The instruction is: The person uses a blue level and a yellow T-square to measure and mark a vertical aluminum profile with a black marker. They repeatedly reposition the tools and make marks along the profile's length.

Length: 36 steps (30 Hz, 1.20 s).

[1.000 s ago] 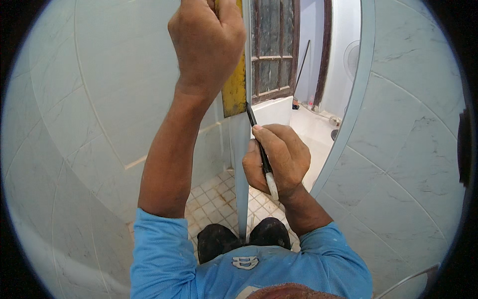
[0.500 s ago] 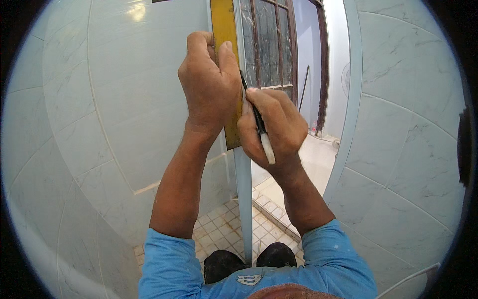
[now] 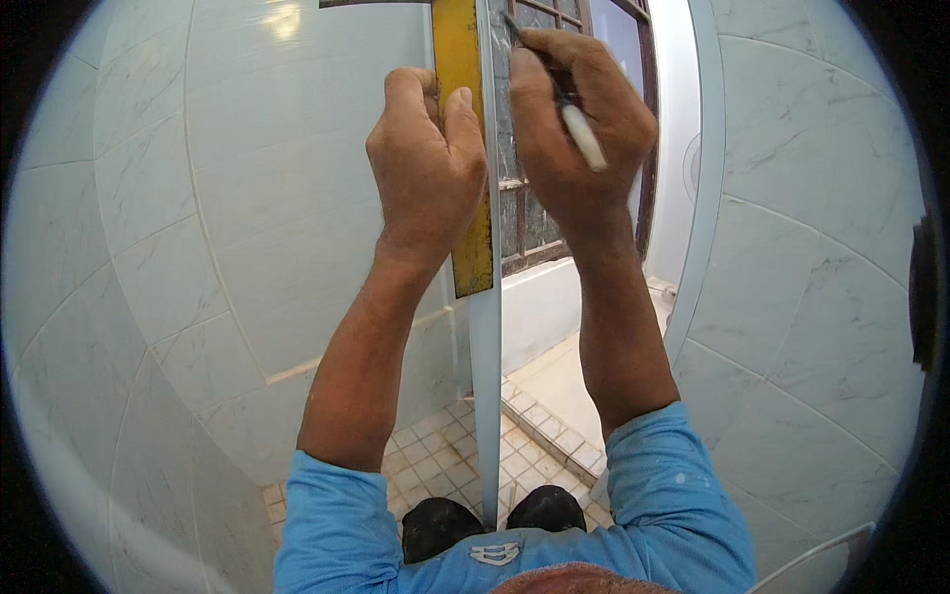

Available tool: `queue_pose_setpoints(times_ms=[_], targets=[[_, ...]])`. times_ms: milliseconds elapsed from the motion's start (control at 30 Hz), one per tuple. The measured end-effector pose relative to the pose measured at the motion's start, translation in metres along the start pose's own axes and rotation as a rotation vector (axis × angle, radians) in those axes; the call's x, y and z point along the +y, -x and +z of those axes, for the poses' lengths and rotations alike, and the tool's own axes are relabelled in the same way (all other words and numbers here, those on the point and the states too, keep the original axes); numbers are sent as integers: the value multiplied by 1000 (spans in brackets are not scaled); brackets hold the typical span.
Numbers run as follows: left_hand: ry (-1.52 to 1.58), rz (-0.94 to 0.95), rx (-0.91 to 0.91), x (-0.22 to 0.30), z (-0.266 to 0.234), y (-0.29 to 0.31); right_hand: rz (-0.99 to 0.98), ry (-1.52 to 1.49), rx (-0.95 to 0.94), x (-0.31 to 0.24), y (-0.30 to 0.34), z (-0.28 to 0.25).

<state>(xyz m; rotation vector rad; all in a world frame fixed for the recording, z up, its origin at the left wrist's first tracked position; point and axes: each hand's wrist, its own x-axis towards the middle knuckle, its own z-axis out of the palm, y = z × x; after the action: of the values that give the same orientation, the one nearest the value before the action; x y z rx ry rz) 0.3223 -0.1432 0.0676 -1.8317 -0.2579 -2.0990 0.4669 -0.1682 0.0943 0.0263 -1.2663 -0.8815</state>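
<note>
A flat, worn yellow bar (image 3: 473, 259) lies upright along a pale blue upright edge (image 3: 486, 366) in the middle. My left hand (image 3: 427, 163) is closed round the bar, thumb on its face, other fingers curled behind its left side. To the right of the edge, my right hand (image 3: 586, 124) pinches a pen (image 3: 584, 137) with a dark front and a white rear end. The pen's tip points up and left near the upper part of the edge. Whether it touches anything cannot be made out.
Pale marbled tile walls (image 3: 792, 287) stand at both sides. A dark-framed glazed door or window (image 3: 524, 213) shows beyond the opening at right. Small square tiles (image 3: 435, 457) and a raised sill (image 3: 554, 436) lie below, by my dark shoes (image 3: 440, 525).
My right hand has moved up and to the right with the pen, away from the bar's side. My left hand keeps its grip on the bar; the view has shifted slightly.
</note>
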Motion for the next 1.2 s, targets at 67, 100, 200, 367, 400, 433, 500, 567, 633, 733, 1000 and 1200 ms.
queue_pose_setpoints(times_ms=[67, 100, 200, 367, 400, 433, 500, 567, 633, 733, 1000, 1200], targets=[[18, -5, 10, -3, -1, 1, 4, -15, 94, -5, 3, -13], [48, 1, 16, -6, -2, 2, 43, 19, 120, -9, 9, -24], [81, -58, 40, -9, -21, 7, 213, -15, 97, -24, 32, -52], [76, -157, 68, -11, -39, 16, 408, 54, 20, -34, 65, -79], [49, -156, 51, -15, -43, 19, 418, 65, 3, -35, 69, -82], [21, -155, 34, -19, -47, 22, 428, 75, -13, -35, 73, -85], [22, -153, 42, -22, -50, 26, 464, 81, -42, -39, 79, -88], [80, -150, 93, -21, -51, 29, 516, 75, -69, -44, 83, -89], [106, -151, 94, -21, -55, 32, 506, 85, -112, -48, 86, -92], [145, -153, 90, -22, -61, 36, 478, 45, -102, -54, 88, -87], [186, -81, 47, -16, -55, 25, 450, 8, -136, -69, 86, -80], [86, -108, -19, -20, -50, 12, 381, -9, -174, -75, 84, -75]])
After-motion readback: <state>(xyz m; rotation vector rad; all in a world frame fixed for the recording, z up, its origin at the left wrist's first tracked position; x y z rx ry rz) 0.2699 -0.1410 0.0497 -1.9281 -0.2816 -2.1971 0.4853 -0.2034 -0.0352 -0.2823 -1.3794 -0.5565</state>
